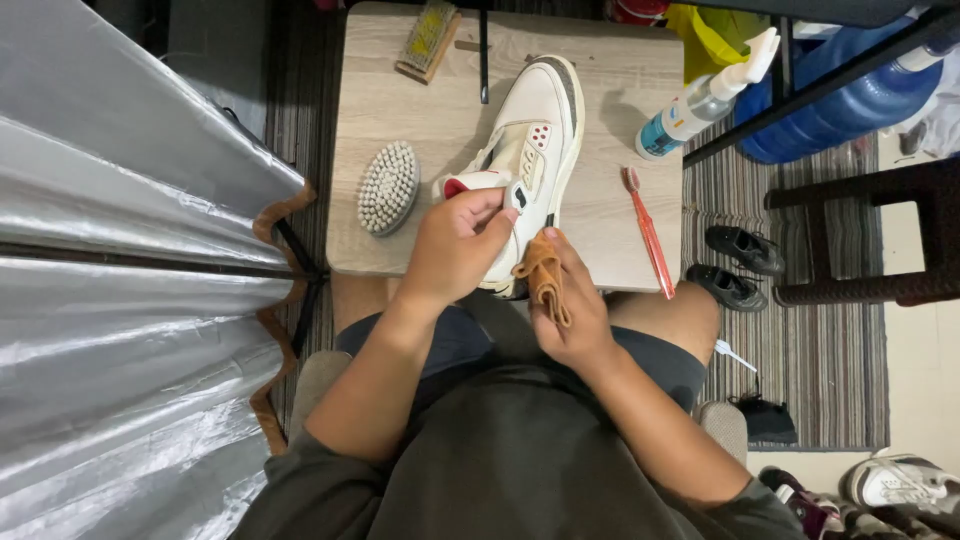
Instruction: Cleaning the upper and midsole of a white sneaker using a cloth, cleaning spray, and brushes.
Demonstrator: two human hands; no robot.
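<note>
A white high-top sneaker (pixel 535 130) with grey and red trim lies on a small light wooden table (pixel 420 110), its toe pointing away from me. My left hand (pixel 455 245) grips the sneaker at its heel collar and tongue. My right hand (pixel 570 300) holds a folded tan cloth (pixel 545 275) pressed against the shoe's heel side. Both forearms reach up from my lap over dark shorts.
On the table lie a round bristle brush (pixel 388 187), a red toothbrush (pixel 648 232), a wooden-backed brush (pixel 427 40) and a white spray bottle (pixel 700 100). Silver sheeting (pixel 120 300) fills the left. A blue water jug (pixel 850 100), dark stool (pixel 870 240) and shoes (pixel 740 250) stand right.
</note>
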